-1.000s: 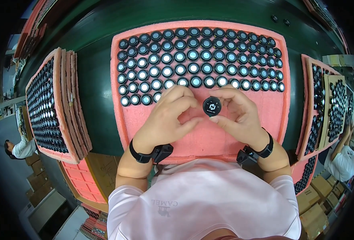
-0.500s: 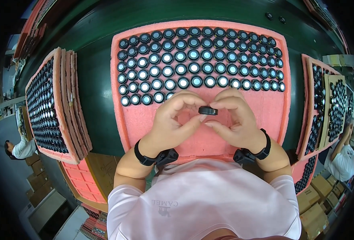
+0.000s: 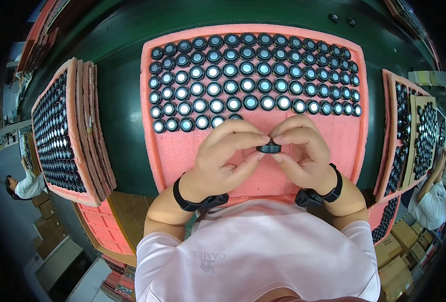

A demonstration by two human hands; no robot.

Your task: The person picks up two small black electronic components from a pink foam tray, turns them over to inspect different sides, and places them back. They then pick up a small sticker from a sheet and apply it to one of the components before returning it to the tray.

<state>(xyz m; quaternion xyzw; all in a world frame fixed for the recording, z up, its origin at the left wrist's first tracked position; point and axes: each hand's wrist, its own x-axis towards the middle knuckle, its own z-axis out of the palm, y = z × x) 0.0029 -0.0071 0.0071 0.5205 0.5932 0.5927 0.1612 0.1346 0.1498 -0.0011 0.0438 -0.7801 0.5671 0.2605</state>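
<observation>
Between both hands I hold one small black disc-shaped part (image 3: 269, 147), seen nearly edge-on. My left hand (image 3: 224, 155) pinches its left side with thumb and fingertips. On the opposite side, the fingers and thumb of my right hand (image 3: 304, 150) close on it too. Below the hands lies a pink foam tray (image 3: 328, 146), its near part bare. Across its far part stand rows of similar black round parts (image 3: 200, 105) with pale round centres. The nearest row reaches only partway from the left, and my left hand covers a bit of its end.
On the left stands a stack of foam trays (image 3: 94, 126) with black parts on top. More filled trays (image 3: 384, 146) stand at the right. Two loose black parts (image 3: 342, 20) lie on the green table (image 3: 124, 116) at the far right. People work at both sides.
Both hands have shifted slightly right and toward me with the disc between them. The disc has tilted a little, showing more of its flat face.
</observation>
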